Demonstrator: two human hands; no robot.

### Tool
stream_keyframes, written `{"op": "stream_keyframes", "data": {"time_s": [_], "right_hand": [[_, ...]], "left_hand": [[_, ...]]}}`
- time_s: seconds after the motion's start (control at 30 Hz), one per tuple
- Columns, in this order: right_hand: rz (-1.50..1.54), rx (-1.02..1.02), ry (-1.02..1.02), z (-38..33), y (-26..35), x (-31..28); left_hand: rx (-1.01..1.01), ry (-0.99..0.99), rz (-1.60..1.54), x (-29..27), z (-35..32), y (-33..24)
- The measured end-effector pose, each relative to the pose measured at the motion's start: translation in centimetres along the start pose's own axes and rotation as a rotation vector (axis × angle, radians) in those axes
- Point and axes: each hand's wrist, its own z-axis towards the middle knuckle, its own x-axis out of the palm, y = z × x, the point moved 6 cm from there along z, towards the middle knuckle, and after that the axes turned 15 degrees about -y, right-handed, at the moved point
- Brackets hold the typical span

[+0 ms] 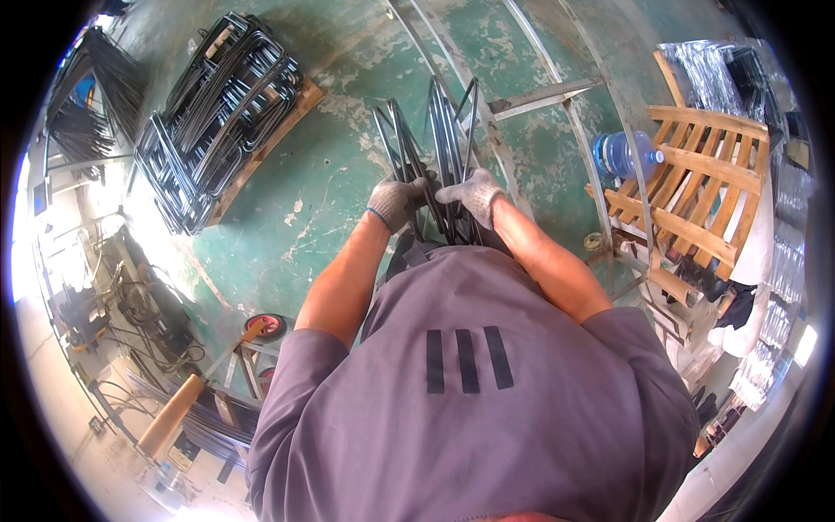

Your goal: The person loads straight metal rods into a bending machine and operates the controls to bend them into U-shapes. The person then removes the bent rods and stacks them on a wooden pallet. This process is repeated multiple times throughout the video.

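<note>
In front of my body stand two bunches of bent dark metal tube frames, side by side, with their looped ends pointing away from me. My left hand (398, 200), in a grey knit work glove, is closed round the left bunch of tube frames (400, 148). Gloved the same way, my right hand (474, 197) grips the right bunch of tube frames (446, 130). The fingertips of both hands come close together between the bunches. The lower ends of the frames are partly hidden by my shirt.
A wooden pallet (304, 98) at the left far side bears a tall heap of similar bent tubes (226, 113). Metal rails (544, 97) run to the right. Beyond them are a large water bottle (622, 157) and a slatted wooden pallet (722, 170). A small wheel (271, 326) sits low left.
</note>
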Motion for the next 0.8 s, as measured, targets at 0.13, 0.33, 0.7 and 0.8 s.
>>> {"op": "stream_keyframes", "data": {"time_s": [0.13,0.33,0.7,0.8], "right_hand": [[0.053,-0.003,0.044,1.1,-1.3,0.2],[0.104,-0.015,0.049,0.0,0.0,-0.5],[-0.042,0.047,-0.010,0.4,-0.5,-1.0],[0.130,0.036,0.082,0.6,-0.7,-1.0]], "left_hand": [[0.009,-0.012,0.020,0.5,-0.5,-0.5],[0.008,-0.031,0.033,0.7,-0.6,-0.8],[0.003,-0.050,0.057,0.5,0.1,-0.6],[0.013,-0.051,0.057,0.8,-0.3,-0.9]]}}
